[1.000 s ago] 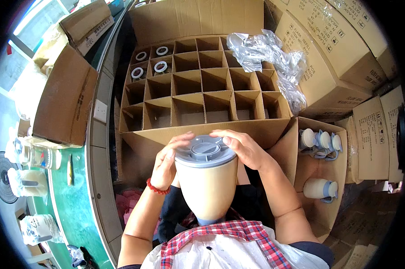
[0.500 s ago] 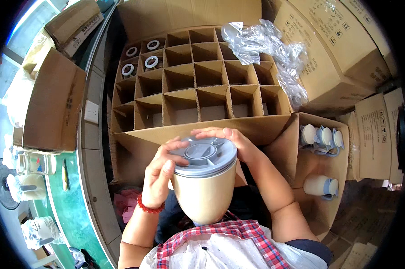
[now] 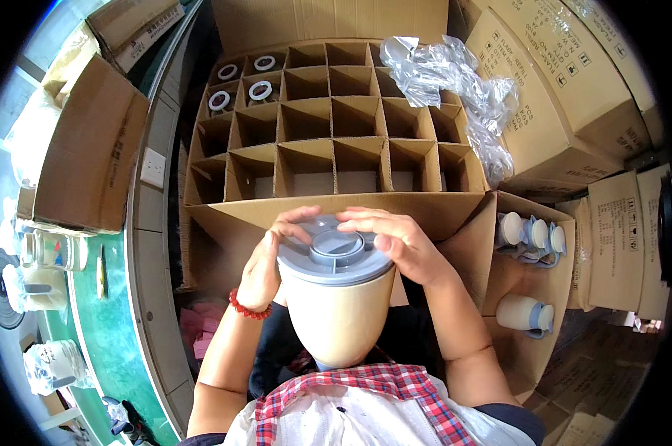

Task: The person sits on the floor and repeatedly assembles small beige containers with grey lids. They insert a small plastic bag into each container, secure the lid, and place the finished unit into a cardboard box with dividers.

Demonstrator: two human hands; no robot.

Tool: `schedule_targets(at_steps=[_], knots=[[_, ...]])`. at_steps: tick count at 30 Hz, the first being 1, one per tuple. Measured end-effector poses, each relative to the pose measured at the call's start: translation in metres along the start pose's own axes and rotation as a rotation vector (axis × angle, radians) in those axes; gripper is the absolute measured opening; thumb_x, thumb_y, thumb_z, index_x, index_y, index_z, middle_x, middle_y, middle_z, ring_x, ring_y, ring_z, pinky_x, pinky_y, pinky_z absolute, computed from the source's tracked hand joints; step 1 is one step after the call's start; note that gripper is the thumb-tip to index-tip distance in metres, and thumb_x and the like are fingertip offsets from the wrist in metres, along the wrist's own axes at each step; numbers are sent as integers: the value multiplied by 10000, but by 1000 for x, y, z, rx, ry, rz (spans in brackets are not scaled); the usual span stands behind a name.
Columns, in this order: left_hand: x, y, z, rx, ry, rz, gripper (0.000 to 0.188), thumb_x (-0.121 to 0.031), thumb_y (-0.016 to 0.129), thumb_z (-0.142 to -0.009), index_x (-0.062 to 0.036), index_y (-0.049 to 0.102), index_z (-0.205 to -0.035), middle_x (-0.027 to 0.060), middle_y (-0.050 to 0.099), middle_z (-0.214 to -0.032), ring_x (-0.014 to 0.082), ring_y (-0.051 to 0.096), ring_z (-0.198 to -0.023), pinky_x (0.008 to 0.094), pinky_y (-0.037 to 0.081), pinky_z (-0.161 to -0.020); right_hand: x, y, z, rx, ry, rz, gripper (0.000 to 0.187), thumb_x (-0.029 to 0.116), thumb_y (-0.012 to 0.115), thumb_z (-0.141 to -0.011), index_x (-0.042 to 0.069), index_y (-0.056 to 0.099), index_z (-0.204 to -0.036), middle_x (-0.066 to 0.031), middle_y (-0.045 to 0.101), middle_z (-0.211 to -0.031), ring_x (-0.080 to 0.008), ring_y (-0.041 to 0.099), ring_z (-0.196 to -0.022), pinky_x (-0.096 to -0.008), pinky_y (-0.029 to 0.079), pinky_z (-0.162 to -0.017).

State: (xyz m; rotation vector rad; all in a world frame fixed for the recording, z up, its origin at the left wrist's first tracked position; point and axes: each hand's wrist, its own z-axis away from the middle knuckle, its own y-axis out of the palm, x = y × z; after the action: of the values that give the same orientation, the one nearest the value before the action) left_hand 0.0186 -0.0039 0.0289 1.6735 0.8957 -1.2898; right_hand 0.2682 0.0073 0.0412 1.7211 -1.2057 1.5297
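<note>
A cream vacuum jug stands between my forearms, narrow end down against my checked apron. Its wide round blue-grey base faces up, with a raised ring in the middle. My left hand is closed around the base's left side, fingertips curled over the far rim. On the right side, my right hand grips the same base, its fingers over the top and its thumb near the right rim. The jug's handle is not visible.
Ahead stands a divided carton with several ringed glass refills at its far left. Crumpled clear plastic hangs over its right edge. Several cream jugs lie in a carton at right. A green-topped bench runs along the left.
My left fingers have shifted toward the far rim of the base. My right hand has come back around its right side. The head view has shifted slightly.
</note>
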Motion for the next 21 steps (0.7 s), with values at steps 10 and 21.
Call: schedule_targets(at_steps=[10, 21], knots=[[-32, 11, 0, -20, -75, -314, 391, -297, 371, -1055, 3, 622, -1039, 166, 587, -1271, 309, 470, -1293, 398, 339, -1082, -17, 2, 0, 39, 109, -324, 829, 706, 404, -903, -43, 702, -1097, -292, 521, -1355, -373, 501, -1271, -447, 364, -1073], [-28, 0, -18, 134, -24, -122, 700, -667, 521, -891, -11, 666, -1084, 207, 600, -1244, 309, 553, -1196, 413, 400, -1045, -50, -4, -4, 153, -25, -508, 833, 696, 410, -891, -56, 690, -1113, -248, 579, -1309, -376, 472, -1300, -467, 317, -1111]])
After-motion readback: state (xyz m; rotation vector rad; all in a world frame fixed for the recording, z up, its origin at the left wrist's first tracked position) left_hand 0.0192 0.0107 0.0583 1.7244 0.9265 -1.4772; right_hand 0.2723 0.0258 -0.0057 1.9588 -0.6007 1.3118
